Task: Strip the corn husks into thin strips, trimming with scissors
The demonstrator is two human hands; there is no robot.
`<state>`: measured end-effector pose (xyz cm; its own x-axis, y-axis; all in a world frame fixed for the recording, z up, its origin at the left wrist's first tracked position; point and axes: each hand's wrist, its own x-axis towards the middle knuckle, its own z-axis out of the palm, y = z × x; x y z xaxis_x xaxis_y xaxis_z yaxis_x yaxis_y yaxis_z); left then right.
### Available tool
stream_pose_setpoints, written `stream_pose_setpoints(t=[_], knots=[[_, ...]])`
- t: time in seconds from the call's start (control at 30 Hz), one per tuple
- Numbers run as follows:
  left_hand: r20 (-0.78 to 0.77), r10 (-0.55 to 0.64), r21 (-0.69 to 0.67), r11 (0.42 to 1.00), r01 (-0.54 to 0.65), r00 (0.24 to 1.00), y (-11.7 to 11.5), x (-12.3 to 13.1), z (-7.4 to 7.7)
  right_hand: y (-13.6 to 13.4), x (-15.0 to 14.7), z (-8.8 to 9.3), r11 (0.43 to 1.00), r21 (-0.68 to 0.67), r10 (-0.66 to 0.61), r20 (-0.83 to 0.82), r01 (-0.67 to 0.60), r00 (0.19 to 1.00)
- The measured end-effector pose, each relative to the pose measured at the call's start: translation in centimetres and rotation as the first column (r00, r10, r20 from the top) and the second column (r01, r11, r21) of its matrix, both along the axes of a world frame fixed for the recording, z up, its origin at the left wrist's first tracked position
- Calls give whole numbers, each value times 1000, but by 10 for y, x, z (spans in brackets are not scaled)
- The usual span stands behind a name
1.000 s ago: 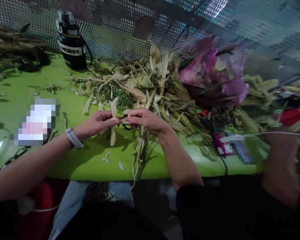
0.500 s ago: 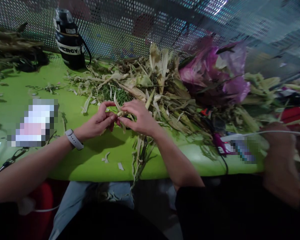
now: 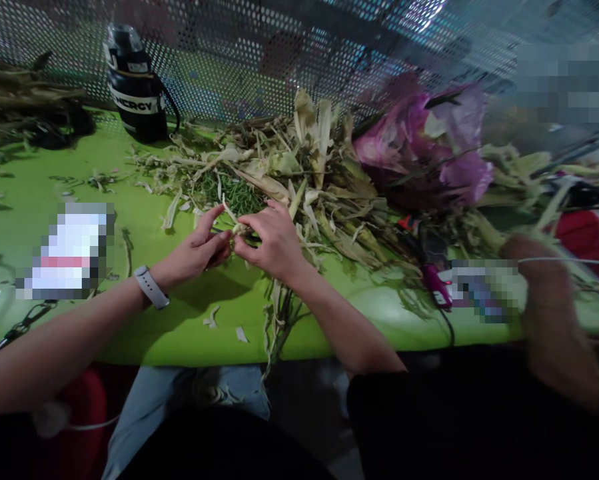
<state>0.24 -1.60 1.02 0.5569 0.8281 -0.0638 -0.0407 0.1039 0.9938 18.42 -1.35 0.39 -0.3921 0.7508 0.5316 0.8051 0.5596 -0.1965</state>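
Observation:
My right hand (image 3: 273,243) pinches a small pale knotted piece of dried corn husk (image 3: 240,229) between thumb and fingertips, and a narrow strip sticks up from it. Close to its left side is my left hand (image 3: 206,245), index finger stretched out, thumb against the curled other fingers; whatever lies between them is hidden. A pale watch band (image 3: 152,287) circles the left wrist. Behind both hands spreads a heap of dry husks and stalks (image 3: 324,153), with a green stringy bunch (image 3: 244,195) at its front. Below my right hand, twisted husk strands (image 3: 278,313) hang over the table edge.
On the green table (image 3: 179,340) stand a black bottle (image 3: 138,100) at the back left and a blurred-out phone (image 3: 72,247) at left. Further right are a pink plastic bag (image 3: 404,143), a magenta tool with a cord (image 3: 436,283) and another person's hand (image 3: 542,273).
My left thumb and index finger have spread apart, and the left hand has drawn slightly away from the knotted husk. My right hand keeps its pinch. The other person's hand at right has shifted slightly left.

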Motion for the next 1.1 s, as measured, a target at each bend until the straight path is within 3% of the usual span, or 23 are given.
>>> stream_pose_setpoints(t=[0.23, 0.4, 0.53, 0.67, 0.73, 0.83, 0.97, 1.1], knots=[[72, -26, -49, 998, 29, 997, 2, -1, -8, 5, 5, -4, 1000, 10, -22, -60, 23, 998], [58, -60, 5, 998, 60, 997, 3, -3, -14, 7, 8, -2, 999, 37, -33, -59, 36, 998], [-18, -67, 0, 998, 67, 998, 7, -7, -14, 6, 11, 5, 991, -134, 0, -87, -12, 996], [71, -28, -59, 998, 32, 997, 15, -11, -18, 4, 13, 12, 883, -407, 150, -229, -234, 962], [77, -49, -52, 997, 54, 996, 18, -12, -19, 3, 14, 14, 821, -465, 207, -297, -330, 932], [15, -115, -6, 993, 115, 993, 19, -12, -17, 2, 15, 17, 781, -503, 208, -351, -372, 913], [-12, -167, 18, 986, 167, 986, 17, -10, -13, 3, 17, 16, 789, -497, 193, -358, -361, 914], [-40, -132, -21, 991, 131, 990, 16, -9, -13, 4, 20, 16, 834, -457, 185, -297, -309, 937]])
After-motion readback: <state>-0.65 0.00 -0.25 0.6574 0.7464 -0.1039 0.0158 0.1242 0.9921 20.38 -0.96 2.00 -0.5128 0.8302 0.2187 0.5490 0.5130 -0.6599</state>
